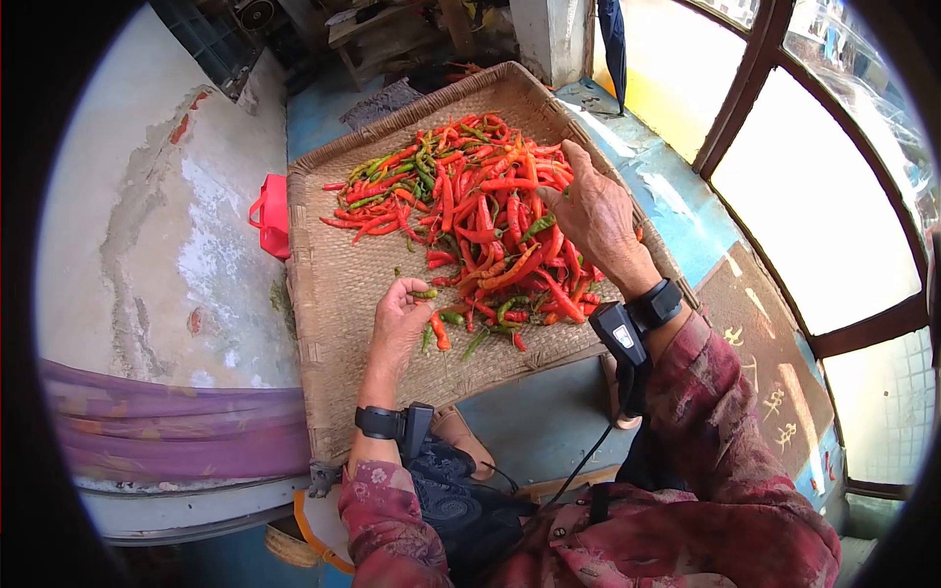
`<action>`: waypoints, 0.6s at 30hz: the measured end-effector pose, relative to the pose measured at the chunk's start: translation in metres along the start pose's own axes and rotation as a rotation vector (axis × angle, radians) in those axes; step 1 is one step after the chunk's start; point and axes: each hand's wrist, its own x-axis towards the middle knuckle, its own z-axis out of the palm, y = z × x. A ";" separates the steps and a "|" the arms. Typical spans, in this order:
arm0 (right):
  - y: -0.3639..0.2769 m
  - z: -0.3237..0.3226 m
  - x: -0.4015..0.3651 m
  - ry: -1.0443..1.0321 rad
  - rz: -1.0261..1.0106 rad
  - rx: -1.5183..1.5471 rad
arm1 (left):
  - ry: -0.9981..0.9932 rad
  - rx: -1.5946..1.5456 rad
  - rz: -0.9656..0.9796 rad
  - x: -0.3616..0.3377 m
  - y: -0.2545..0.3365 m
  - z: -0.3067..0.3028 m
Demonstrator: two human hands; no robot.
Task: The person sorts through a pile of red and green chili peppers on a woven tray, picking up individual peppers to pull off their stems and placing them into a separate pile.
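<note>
A heap of chili peppers [490,211], mostly red with some green and orange, lies on a large square woven tray [338,284]. My left hand [394,321] is closed over the tray's near left part, pinching a small green chili pepper [423,293] at the fingertips. Just beside that hand, a red-orange chili pepper [440,333] shows below the fingers. At the right edge of the heap is my right hand [596,211], its thumb and forefinger apart over the red peppers. Its other fingers are hidden behind the hand.
A pink-red bag [271,216] stands between the tray's left side and the wall. Purple cloth [176,421] hangs at the lower left. A brown mat [769,343] lies to the right by the windows, and a dark folded umbrella [613,49] hangs at the back.
</note>
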 end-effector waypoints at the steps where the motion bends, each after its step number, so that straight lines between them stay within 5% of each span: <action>1: -0.005 0.000 -0.004 -0.026 -0.027 0.012 | -0.019 0.023 0.016 0.000 0.001 0.002; 4: -0.027 0.011 -0.024 -0.390 -0.159 0.339 | -0.123 -0.037 0.025 -0.002 0.011 0.017; 6: -0.036 0.034 -0.048 -0.446 -0.369 0.532 | -0.186 -0.016 0.051 -0.002 0.010 0.023; 9: -0.042 0.049 -0.063 -0.530 -0.413 0.335 | -0.209 -0.056 0.095 -0.004 0.008 0.032; 14: -0.030 0.042 -0.048 -0.446 -0.499 0.097 | -0.211 0.024 0.074 -0.005 0.006 0.017; 18: -0.015 0.022 -0.018 -0.232 -0.246 0.180 | -0.005 0.065 0.052 0.001 -0.001 -0.003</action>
